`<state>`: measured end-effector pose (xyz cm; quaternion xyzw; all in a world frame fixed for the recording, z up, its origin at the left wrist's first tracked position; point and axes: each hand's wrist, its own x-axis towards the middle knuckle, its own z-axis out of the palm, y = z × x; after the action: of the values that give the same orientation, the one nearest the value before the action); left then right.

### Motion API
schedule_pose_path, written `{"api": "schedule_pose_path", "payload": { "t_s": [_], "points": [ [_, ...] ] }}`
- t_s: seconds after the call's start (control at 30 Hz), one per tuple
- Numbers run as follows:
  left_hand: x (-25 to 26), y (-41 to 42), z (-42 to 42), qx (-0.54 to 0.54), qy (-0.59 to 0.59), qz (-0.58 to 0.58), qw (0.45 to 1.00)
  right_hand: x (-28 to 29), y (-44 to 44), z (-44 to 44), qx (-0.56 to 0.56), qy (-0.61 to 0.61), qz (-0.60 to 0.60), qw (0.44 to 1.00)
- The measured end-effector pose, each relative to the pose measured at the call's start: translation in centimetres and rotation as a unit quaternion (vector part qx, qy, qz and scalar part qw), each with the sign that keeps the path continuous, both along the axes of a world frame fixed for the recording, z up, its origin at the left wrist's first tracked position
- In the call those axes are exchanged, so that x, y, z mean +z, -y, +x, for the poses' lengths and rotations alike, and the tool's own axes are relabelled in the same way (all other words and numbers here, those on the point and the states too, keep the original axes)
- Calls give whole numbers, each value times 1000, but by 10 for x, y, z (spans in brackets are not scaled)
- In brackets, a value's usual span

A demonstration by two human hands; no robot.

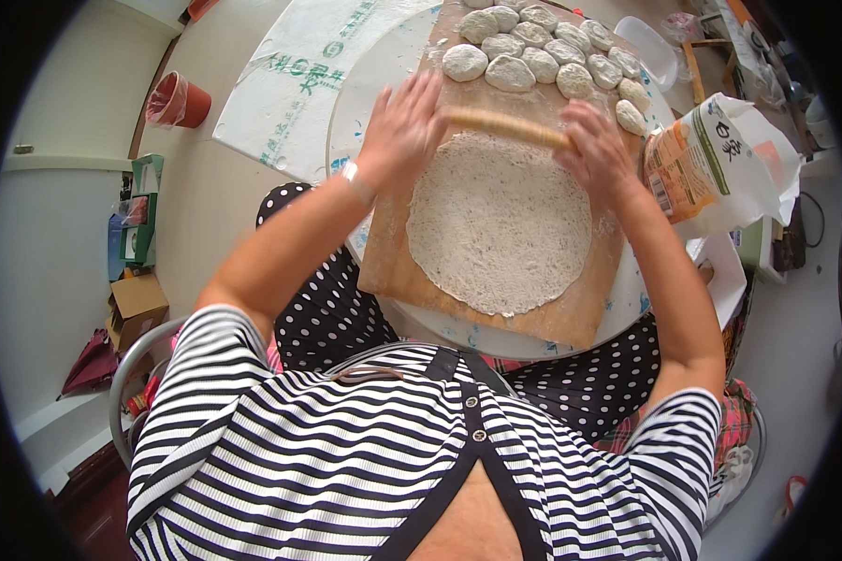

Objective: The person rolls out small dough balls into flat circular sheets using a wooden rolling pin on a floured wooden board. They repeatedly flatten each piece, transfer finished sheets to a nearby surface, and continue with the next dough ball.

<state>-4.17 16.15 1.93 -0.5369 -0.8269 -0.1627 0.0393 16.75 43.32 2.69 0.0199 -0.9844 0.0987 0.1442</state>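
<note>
A wooden rolling pin (502, 127) lies across the far edge of a broad, flat, speckled sheet of dough (502, 228). At its left end is my left hand (408, 126), blurred, with the fingers stretched forward and the palm side against the pin. My right hand (593, 147) is curled over the pin's right end, also blurred. Under the dough is a floured wooden board (561, 326), set on a round white table (365, 84). Beyond the pin, several floured dough balls (509, 72) sit close together on the board's far part.
An opened flour bag (702, 168) stands at the right beside the board. A white foam sheet (281, 98) with printing reaches out to the left. Behind the board lies a clear plastic container (647, 52). A red bin (189, 102) with a liner stands on the floor at left.
</note>
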Motion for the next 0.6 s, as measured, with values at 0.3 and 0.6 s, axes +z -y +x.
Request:
{"api": "schedule_pose_path", "payload": {
  "t_s": [0.3,0.6],
  "points": [
    [-9,9,-9,157,-7,-6,988,-8,0,-52,-15,-40,51,998],
    [-17,43,16,126,9,-9,992,-5,6,-38,51,-37,34,997]
  ]
}}
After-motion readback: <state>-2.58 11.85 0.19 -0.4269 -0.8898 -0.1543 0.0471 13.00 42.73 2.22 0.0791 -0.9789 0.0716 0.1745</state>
